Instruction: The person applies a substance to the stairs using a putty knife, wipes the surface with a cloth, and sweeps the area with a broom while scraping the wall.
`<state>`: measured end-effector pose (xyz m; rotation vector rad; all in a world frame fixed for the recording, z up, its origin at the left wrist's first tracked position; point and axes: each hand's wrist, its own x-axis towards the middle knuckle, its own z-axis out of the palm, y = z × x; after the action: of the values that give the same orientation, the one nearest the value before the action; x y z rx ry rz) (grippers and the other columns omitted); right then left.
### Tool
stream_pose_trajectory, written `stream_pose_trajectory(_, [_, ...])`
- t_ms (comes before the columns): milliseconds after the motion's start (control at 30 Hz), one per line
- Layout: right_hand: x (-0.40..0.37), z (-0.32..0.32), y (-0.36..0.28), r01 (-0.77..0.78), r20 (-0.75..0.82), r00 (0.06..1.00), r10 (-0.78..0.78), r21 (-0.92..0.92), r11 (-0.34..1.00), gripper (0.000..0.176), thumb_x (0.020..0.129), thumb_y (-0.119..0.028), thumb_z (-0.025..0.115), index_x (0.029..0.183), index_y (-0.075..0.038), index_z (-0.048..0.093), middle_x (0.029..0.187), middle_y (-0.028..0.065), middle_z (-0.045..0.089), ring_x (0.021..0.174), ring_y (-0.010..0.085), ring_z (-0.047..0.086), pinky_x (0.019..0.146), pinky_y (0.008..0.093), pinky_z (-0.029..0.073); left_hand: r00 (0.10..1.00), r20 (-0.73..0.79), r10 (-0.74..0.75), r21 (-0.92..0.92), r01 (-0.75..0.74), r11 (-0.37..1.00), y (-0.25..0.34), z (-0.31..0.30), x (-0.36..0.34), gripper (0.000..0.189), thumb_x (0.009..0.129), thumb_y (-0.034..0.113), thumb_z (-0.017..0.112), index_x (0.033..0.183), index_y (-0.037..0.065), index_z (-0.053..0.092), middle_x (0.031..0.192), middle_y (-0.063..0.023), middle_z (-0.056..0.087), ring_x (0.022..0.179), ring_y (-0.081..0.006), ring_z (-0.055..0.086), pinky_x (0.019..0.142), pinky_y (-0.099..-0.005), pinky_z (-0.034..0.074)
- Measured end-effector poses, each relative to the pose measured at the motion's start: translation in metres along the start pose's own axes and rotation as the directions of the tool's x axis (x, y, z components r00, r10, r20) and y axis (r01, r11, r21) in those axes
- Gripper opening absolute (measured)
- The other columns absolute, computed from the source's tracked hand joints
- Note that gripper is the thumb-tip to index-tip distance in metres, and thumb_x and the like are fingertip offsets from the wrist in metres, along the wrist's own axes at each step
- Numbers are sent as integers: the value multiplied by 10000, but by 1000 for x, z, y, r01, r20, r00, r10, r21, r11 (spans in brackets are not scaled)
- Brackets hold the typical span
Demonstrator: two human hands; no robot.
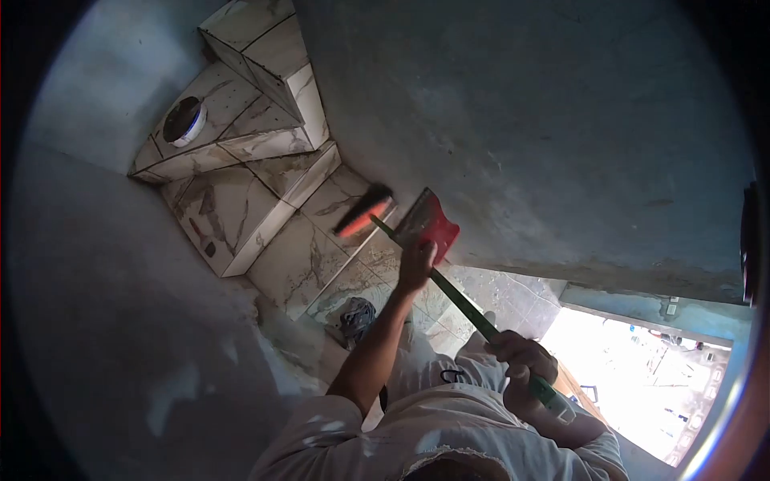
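My right hand point(523, 365) is wrapped around the upper part of a broom point(469, 309) with a green stick. The broom's orange head point(365, 216) with dark bristles is slightly smeared by motion over the tiled floor, near the foot of the steps. Further down the stick, my left hand point(417, 266) is closed on a red dustpan point(439, 228), whose grey-dark pan side faces left. The stick runs right by the left hand's fingers, and I cannot tell whether they grip it as well.
Marble-patterned tiled steps point(233, 204) rise at the upper left, and a round white tub point(185, 122) stands on one. A trowel-like tool point(204, 240) lies on the lower step. Grey plastered walls point(545, 136) enclose the space. A bright doorway point(642, 377) opens at lower right.
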<state>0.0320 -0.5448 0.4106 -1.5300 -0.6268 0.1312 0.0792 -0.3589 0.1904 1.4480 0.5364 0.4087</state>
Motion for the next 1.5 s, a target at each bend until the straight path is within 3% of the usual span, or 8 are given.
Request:
stream_pose_trajectory(300, [42,66,101,-143,51,987,153,-164,976,106,857,-87,583,842,15,607,853,145,631,740,251,619,661,314,467,905,77,418,513,-395,762,-117,-92,106,231,852,247,522,880,30,596,734,-114,569,663,-194,538,611,-359,433])
stream_pose_trajectory(400, [43,40,58,-221,10,973,230,-235,947,136,857,-112,591,867,17,632,841,147,641,705,245,622,646,303,470,974,128,-188,53,183,982,-72,-52,78,250,846,255,513,824,17,586,687,-148,526,657,-215,542,632,-379,431])
stream_pose_trajectory(667, [40,25,18,47,61,997,-47,0,999,255,876,-208,603,783,29,594,831,171,652,810,316,656,731,377,518,993,-70,-98,-66,94,993,24,-53,53,156,852,194,527,906,52,562,777,-37,564,643,-135,496,593,-312,425])
stream_pose_trajectory(767, [53,71,61,-149,31,988,151,-46,988,257,918,-175,481,806,29,591,866,169,643,849,262,630,764,361,492,965,-191,-183,-550,49,834,-35,-84,89,164,887,184,498,957,46,552,823,-34,577,644,-123,508,564,-288,430])
stream_pose_trajectory(867, [48,92,101,-144,15,988,152,-231,962,266,912,-178,492,794,28,613,890,141,663,842,248,639,767,341,489,907,-415,-69,-486,-157,860,-82,-76,93,200,894,221,504,980,44,543,823,-38,578,623,-112,510,549,-277,435])
stream_pose_trajectory(1000, [37,59,59,-197,15,978,208,-258,946,290,927,-198,492,811,36,619,880,174,660,813,251,640,724,359,512,916,-239,-323,-727,52,684,-81,-21,35,215,921,289,498,1017,98,525,828,18,508,714,-93,477,644,-271,433])
stream_pose_trajectory(1200, [23,12,-32,-189,72,973,219,-294,937,343,904,-272,495,780,45,536,781,142,587,903,304,607,676,421,575,961,-274,-28,-353,-74,933,11,36,-38,330,905,258,465,1058,-19,558,1005,-118,576,983,-191,515,883,-348,385])
stream_pose_trajectory(1500, [42,62,45,-228,100,966,237,-91,969,330,921,-252,497,851,67,538,965,230,599,907,308,611,736,433,569,947,-320,34,-330,-145,933,-17,-49,36,293,874,285,472,906,13,573,782,-81,572,736,-167,510,669,-360,414])
